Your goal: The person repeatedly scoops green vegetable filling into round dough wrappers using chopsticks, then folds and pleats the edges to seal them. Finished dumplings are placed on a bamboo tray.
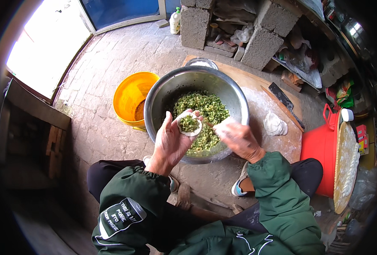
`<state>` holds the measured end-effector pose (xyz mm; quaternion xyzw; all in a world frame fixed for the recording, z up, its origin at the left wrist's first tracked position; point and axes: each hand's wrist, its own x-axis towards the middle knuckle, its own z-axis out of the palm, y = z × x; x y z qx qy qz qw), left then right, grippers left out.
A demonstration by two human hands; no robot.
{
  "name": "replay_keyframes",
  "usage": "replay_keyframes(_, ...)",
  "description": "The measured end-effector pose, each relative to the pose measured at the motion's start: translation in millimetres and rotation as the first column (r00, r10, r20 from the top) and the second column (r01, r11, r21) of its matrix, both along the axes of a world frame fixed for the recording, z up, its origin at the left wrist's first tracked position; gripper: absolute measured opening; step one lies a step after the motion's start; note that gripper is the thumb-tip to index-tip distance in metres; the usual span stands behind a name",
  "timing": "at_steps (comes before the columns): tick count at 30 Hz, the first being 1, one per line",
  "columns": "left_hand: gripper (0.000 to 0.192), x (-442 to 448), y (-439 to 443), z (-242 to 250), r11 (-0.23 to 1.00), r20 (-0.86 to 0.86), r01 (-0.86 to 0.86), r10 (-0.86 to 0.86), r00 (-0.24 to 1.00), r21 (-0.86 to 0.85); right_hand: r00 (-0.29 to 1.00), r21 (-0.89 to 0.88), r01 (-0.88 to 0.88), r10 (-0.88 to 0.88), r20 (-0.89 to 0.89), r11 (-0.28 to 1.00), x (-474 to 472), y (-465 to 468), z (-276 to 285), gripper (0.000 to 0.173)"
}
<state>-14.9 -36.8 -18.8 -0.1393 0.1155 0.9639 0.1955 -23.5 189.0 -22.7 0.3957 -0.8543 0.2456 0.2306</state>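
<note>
My left hand [172, 143] is palm up over the steel basin, cradling a round dough wrapper [194, 132]. Chopped green filling [188, 123] lies in the wrapper's middle. To its right is my right hand [241, 140], blurred by motion above the basin's near right side. Its fingers are curled about what looks like a thin utensil, whose tip points towards the left hand. The large steel basin [244, 108] holds a mass of chopped green and yellowish filling [201, 103]. A stack of floured dough wrappers [274, 124] rests on the wooden board [252, 98] at right.
A yellow bucket [124, 92] stands left of the basin. Along the board lie a wooden rolling stick [282, 108] and a dark-bladed knife [284, 98]. Behind the basin is a metal bowl of white powder [203, 62]. A round tray [343, 159] with shaped dumplings [350, 172] tops a red bucket [316, 146].
</note>
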Motion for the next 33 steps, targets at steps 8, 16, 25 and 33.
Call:
replay_keyframes(8,0.071,1,2,7,1.000,0.001,0.015,-0.015,1.000,-0.018,0.710,-0.681,0.540,0.168,0.684,0.494,-3,32,52,0.042)
replay_keyframes(16,0.076,3,4,9,0.998,-0.022,0.066,-0.067,0.998,-0.024,0.490,-0.607,0.639,0.359,0.795,0.472,-1,22,35,0.044)
replay_keyframes(25,0.076,2,3,8,0.993,-0.063,0.115,-0.116,0.991,-0.008,0.460,-0.620,0.667,0.426,0.779,0.413,-1,20,34,0.045)
replay_keyframes(33,0.061,3,3,5,0.995,-0.059,0.103,-0.103,0.993,0.001,0.523,-0.648,0.676,0.390,0.758,0.352,-2,28,39,0.043)
